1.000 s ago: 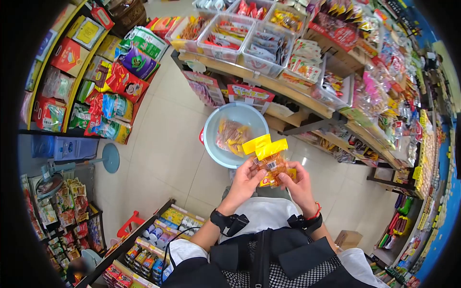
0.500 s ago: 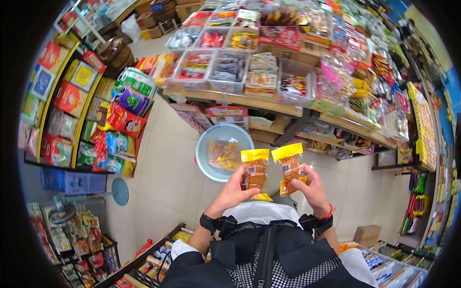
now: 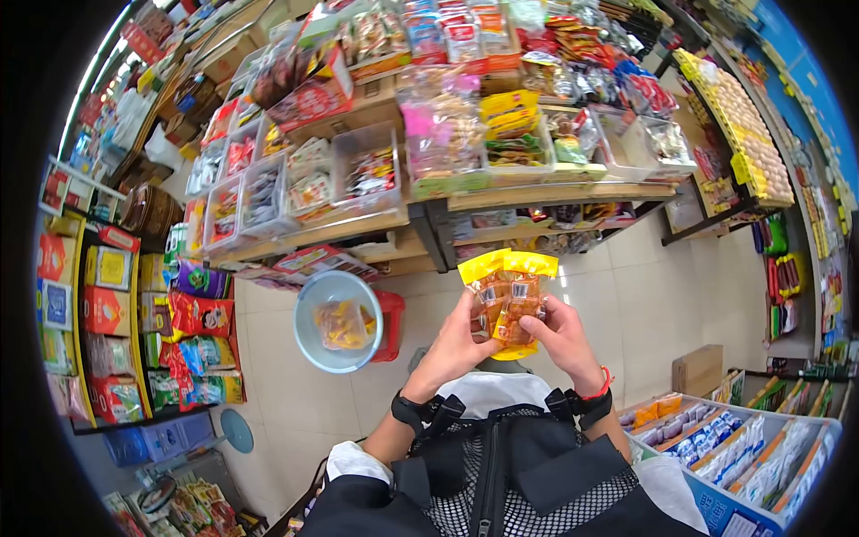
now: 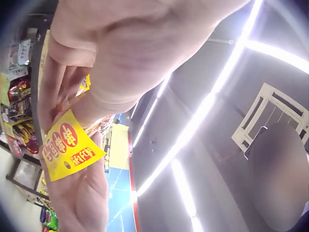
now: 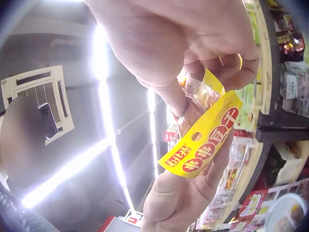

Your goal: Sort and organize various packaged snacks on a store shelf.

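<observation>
In the head view, two snack packets with yellow ends and clear middles showing brown food are held up in front of the body. My left hand [image 3: 458, 351] grips the left snack packet [image 3: 484, 267] from its side, thumb low on the front. The right snack packet [image 3: 523, 309] overlaps it and is pinched by my right hand [image 3: 569, 342], whose thumb lies across its face. A yellow packet end [image 4: 71, 147] with red lettering juts out past the fingers in the left wrist view. The right wrist view shows a similar yellow packet end [image 5: 205, 141] between both hands.
A light blue basin [image 3: 307, 349] with packets inside stands by a red stool [image 3: 391, 324] at the left. Ahead runs a wooden display shelf [image 3: 555, 194] stacked with bins of snacks. A blue bin [image 3: 707, 488] of packaged goods and a cardboard box [image 3: 697, 370] are at the right.
The two packets, overlapped at first and then held apart, one in each hand, are now brought back together. The head view has swung right, so the basin appears further left.
</observation>
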{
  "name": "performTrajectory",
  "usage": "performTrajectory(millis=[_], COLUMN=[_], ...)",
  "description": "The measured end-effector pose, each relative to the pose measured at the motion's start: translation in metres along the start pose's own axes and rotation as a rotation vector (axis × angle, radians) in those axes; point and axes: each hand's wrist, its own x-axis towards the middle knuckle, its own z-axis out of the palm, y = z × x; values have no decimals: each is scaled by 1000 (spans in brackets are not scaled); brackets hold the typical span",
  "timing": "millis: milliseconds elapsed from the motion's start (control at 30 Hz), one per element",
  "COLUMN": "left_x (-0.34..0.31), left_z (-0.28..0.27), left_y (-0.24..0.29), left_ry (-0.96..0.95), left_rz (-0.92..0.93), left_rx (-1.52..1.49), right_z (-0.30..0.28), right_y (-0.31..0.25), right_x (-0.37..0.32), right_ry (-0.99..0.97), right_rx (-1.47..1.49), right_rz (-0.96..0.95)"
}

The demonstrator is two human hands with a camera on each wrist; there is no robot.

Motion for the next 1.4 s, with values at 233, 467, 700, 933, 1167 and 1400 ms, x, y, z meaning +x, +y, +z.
performTrajectory(millis=[233,467,700,933,1167,1400], left_x=[56,149,265,342,398,434], left_z=[38,60,74,85,113,161], left_y=[30,25,64,79,73,84], left_ry=[-252,-429,-628,-557,-480,-289], left_rz=[-161,-134,-25,-121,-98,-59], left_rx=[100,-7,51,129,127,95], right_z=[-66,-137,-189,-224,-271,-360], right_y=[2,-19,-68,-99,-118,-120], right_x=[-6,9,64,98,136,162], right_ry=[184,299,666,818,753,455], right_rx=[-46,-227,-253,-32,-15,93], right_rz=[-158,-47,-325,-422,-305,-277])
